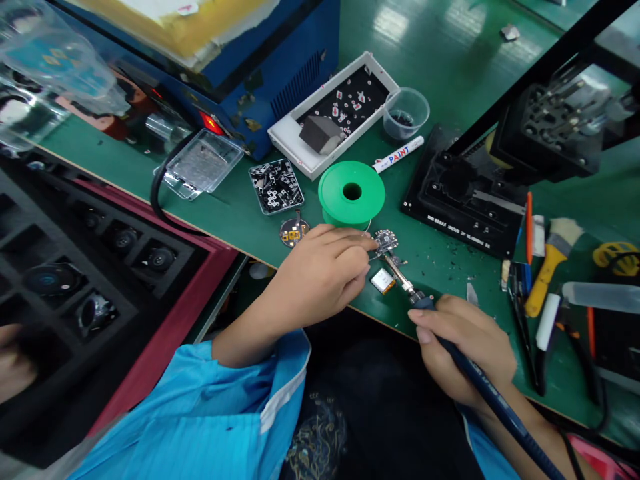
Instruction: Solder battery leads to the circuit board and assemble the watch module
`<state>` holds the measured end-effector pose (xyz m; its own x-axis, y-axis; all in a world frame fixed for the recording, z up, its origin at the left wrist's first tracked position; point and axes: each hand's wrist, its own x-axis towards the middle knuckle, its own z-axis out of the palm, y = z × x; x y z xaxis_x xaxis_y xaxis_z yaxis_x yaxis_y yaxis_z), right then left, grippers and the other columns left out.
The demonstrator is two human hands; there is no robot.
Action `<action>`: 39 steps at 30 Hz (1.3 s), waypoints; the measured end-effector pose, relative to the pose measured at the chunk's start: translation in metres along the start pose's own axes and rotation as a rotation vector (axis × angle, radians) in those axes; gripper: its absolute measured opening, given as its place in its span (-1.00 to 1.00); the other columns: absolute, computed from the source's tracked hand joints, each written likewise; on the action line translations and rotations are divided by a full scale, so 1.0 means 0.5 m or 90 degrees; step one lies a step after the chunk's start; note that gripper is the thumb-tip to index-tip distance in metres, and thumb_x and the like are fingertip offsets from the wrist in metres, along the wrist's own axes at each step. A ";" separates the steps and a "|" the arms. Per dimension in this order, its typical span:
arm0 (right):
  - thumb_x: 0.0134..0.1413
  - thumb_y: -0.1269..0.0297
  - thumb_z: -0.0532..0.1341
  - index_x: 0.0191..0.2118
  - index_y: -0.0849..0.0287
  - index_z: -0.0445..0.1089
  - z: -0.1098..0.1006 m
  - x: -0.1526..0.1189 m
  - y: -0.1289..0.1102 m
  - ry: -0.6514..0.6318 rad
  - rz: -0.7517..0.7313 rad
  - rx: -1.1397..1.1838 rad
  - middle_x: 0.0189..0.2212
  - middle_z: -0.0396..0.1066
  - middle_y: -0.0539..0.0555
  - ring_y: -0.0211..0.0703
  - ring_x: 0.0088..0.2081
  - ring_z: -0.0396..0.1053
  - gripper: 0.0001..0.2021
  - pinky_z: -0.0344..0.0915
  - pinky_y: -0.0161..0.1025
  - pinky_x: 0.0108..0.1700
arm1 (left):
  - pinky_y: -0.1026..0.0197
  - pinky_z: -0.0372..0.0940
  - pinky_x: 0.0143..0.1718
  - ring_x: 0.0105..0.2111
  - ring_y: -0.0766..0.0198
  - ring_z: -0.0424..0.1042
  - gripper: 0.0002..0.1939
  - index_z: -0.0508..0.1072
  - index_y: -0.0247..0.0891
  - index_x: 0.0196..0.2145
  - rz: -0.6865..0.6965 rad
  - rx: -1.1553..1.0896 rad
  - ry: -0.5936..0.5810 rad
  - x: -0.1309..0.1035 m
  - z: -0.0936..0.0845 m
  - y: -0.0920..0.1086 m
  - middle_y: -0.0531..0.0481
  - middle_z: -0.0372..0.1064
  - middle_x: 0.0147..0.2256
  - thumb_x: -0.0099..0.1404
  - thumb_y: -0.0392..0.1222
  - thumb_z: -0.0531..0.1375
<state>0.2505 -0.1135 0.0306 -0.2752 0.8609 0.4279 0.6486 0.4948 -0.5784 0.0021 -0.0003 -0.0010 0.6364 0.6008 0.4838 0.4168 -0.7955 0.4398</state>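
My right hand (463, 340) is wrapped round the handle of a dark blue soldering iron (403, 279). The iron's metal tip reaches a small round circuit board (385, 241) near the table's front edge. Bent over the board's left side, my left hand (327, 260) has its fingers pressed together; what they pinch is too small to make out. A green spool (352, 190) stands just behind, with thin wire coming off it. Below the board lies a small silver battery (383, 281). Another round board (294, 232) with gold parts rests left of my left hand.
A clear box of small metal parts (277, 186), a white tray (320, 160), a plastic cup (406, 113) and a paint marker (399, 154) lie behind. At right are a black stand (463, 200) and a yellow brush (550, 267). Another person's hand (15, 363) shows at far left.
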 end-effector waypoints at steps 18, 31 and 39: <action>0.26 0.57 0.30 0.06 0.11 0.57 0.001 0.001 0.000 -0.019 0.005 0.009 -0.38 0.47 -0.01 -0.18 -0.42 0.46 -0.67 0.41 -0.21 -0.40 | 0.01 0.47 0.06 0.10 0.06 0.73 -0.83 0.45 -0.20 -0.27 0.008 0.010 0.006 0.000 0.002 0.000 -0.08 0.75 0.05 0.54 -0.35 0.22; 0.24 0.56 0.31 0.09 0.07 0.56 -0.011 -0.001 -0.001 0.010 0.003 0.002 -0.35 0.47 -0.01 -0.17 -0.41 0.49 -0.63 0.45 -0.23 -0.41 | 0.02 0.46 0.03 0.10 0.06 0.73 -0.84 0.41 -0.18 -0.26 0.007 -0.004 0.011 -0.004 0.003 -0.002 -0.06 0.75 0.04 0.52 -0.36 0.22; 0.22 0.61 0.37 0.21 0.11 0.59 0.014 -0.018 0.008 0.158 0.025 -0.013 -0.28 0.53 0.03 -0.13 -0.34 0.50 -0.52 0.50 -0.16 -0.32 | -0.01 0.44 0.02 0.02 0.04 0.72 -0.84 0.38 -0.16 -0.26 -0.030 0.006 0.094 -0.005 0.010 0.000 -0.09 0.75 0.01 0.47 -0.33 0.26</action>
<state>0.2508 -0.1185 0.0192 -0.0682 0.8224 0.5648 0.6706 0.4570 -0.5844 0.0036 -0.0023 -0.0058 0.5140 0.6417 0.5692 0.4506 -0.7667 0.4573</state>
